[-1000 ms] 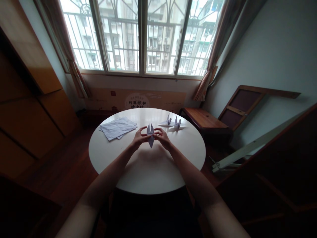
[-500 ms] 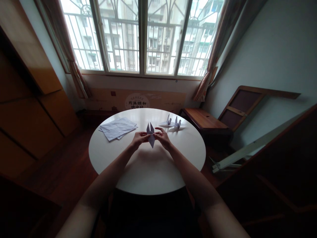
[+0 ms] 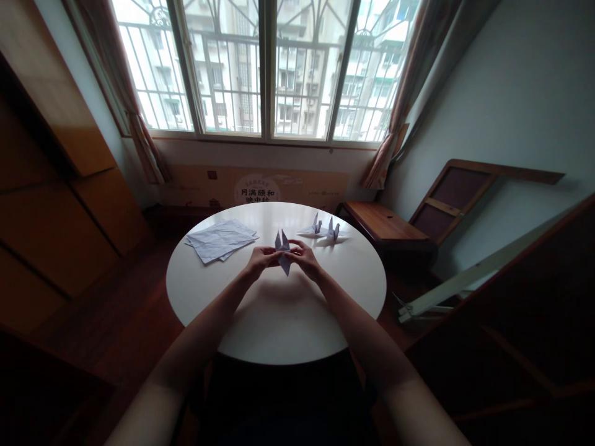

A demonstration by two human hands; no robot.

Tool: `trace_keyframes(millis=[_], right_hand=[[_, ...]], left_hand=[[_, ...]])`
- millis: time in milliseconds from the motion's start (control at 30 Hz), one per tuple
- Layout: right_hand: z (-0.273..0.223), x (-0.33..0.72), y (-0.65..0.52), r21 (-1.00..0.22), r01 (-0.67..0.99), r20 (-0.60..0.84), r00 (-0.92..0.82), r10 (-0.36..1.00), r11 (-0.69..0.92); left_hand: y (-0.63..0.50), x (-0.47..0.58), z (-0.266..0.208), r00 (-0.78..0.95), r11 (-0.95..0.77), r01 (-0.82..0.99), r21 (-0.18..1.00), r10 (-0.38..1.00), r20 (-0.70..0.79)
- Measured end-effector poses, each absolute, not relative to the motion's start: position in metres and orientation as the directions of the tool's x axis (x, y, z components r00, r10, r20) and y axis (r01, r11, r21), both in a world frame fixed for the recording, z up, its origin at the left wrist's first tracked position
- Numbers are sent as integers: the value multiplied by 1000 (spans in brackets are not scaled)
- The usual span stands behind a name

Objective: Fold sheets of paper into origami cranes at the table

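Observation:
A partly folded paper crane (image 3: 282, 241) is held over the middle of the white round table (image 3: 279, 337), two narrow points upward and a wider point down. My left hand (image 3: 261, 260) pinches its left side. On the other side, my right hand (image 3: 303, 257) grips it, thumb at its middle and fingers behind; the fingertips are partly hidden by the paper. Two finished paper cranes, one (image 3: 317, 227) slightly left of the other (image 3: 333, 231), stand behind my right hand. Beyond my left hand lie several sheets of creased paper (image 3: 220, 240), loosely stacked.
A wooden bench (image 3: 385, 222) stands beyond the table's right side, near a leaning wooden frame (image 3: 453, 198). Wooden cabinets (image 3: 102, 207) line the left. Behind the table are a printed cardboard panel (image 3: 302, 186) and a barred window (image 3: 232, 80).
My right hand's fingers have closed in around the paper, and its thumb has shifted slightly left across the middle. My left hand stays nearly still.

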State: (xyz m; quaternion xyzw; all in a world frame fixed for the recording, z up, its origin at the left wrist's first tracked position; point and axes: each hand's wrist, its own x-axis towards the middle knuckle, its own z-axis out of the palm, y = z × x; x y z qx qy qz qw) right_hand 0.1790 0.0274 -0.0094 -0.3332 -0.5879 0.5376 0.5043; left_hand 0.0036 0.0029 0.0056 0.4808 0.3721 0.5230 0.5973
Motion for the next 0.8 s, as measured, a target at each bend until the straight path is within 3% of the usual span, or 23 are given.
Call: trace_keyframes(millis=[233, 600, 800], right_hand=[[-8, 181, 28, -969, -180, 214, -260, 942, 170], [-11, 180, 29, -969, -171, 220, -281, 934, 177], [-9, 179, 25, -979, -194, 129, -329, 935, 67]], left_hand=[[4, 2, 5, 258, 77, -292, 953, 966, 1], [3, 0, 3, 244, 19, -217, 976, 969, 36], [4, -2, 3, 226, 18, -180, 984, 974, 23]])
